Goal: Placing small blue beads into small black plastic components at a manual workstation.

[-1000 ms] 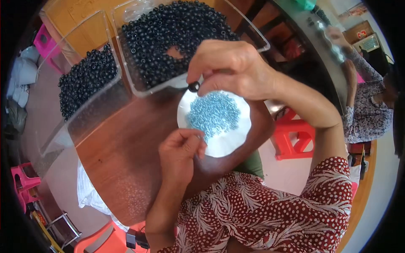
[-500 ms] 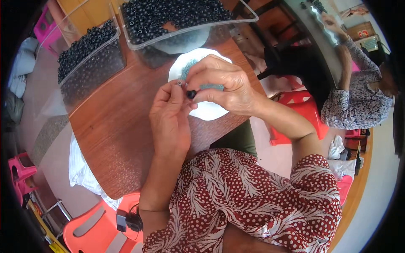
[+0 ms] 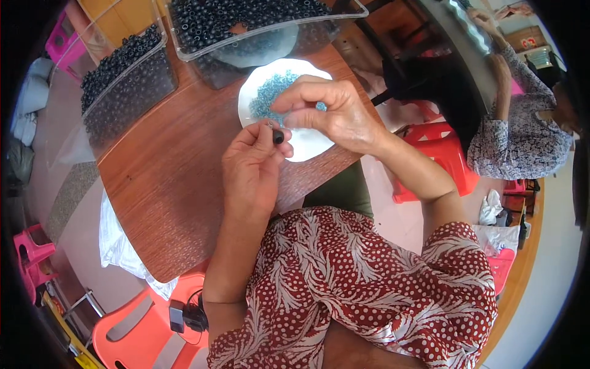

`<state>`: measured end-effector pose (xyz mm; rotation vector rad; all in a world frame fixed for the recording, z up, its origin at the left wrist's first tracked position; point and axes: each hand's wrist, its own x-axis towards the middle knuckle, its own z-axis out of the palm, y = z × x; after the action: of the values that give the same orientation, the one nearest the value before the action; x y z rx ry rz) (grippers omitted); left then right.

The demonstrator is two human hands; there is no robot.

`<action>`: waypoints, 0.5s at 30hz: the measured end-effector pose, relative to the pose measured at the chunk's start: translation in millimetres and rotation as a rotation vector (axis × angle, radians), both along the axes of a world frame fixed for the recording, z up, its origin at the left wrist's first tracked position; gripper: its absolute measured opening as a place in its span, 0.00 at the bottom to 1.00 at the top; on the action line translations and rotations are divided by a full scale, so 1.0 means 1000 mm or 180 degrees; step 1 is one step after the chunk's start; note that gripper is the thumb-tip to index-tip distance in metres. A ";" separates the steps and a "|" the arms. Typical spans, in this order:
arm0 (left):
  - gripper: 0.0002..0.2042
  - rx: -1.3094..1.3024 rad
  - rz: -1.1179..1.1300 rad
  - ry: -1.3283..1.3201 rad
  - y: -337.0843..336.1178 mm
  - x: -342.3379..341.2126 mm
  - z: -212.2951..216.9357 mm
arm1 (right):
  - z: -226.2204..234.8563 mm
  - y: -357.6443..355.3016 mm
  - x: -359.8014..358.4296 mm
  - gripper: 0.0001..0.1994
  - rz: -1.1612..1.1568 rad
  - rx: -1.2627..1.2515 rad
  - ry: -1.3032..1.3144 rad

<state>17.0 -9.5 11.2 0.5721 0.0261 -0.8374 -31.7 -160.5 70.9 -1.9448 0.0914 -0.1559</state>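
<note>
From the head view, the left hand (image 3: 251, 169) sits at the centre of the frame, its fingers pinched shut on a small black piece (image 3: 278, 136) held just over the lower left edge of a white plate (image 3: 310, 147); the right hand (image 3: 329, 111) hovers over the plate a little right of centre, its thumb and forefinger closed together right beside the black piece, though whether they grip something tiny of their own I cannot tell; a heap of small blue beads (image 3: 267, 98) lies on the plate, partly under that hand; the plate rests on a brown wooden surface (image 3: 166, 184); two clear plastic trays of black pieces stand on it, one (image 3: 123, 67) at the upper left of the frame, the other (image 3: 258, 24) at the top centre, its near wall overlapping the plate's far rim; another person in a patterned top (image 3: 522, 138) sits at the upper right, and a red stool (image 3: 439, 163) stands below the surface's right edge.
</note>
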 end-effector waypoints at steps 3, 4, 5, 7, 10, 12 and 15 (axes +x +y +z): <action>0.08 -0.0095 -0.0165 0.0104 -0.001 -0.001 -0.001 | -0.004 -0.001 0.005 0.07 0.0250 0.0135 -0.0167; 0.08 -0.0107 -0.0247 0.0132 0.000 -0.001 -0.002 | -0.005 -0.001 0.005 0.06 0.0350 0.0001 -0.0194; 0.08 -0.0107 -0.0256 0.0138 0.000 -0.001 -0.003 | -0.003 -0.002 0.005 0.06 0.0340 0.0001 -0.0188; 0.08 -0.0003 -0.0357 0.0247 0.000 0.000 -0.005 | 0.002 -0.004 0.007 0.05 0.0569 -0.0408 -0.0123; 0.07 -0.0178 -0.0470 0.0376 0.001 0.000 -0.005 | 0.005 -0.005 0.009 0.04 0.0655 -0.0546 -0.0168; 0.07 -0.0202 -0.0481 0.0469 0.001 0.001 -0.005 | 0.004 -0.004 0.009 0.04 0.0555 -0.0281 0.0002; 0.07 -0.0210 -0.0468 0.0591 -0.001 0.002 -0.009 | -0.003 -0.005 0.008 0.03 0.0352 0.0201 0.0103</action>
<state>18.9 -10.8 2.0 0.4363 0.1268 -1.0289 -24.0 -165.6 68.1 -1.8844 0.0098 -0.0479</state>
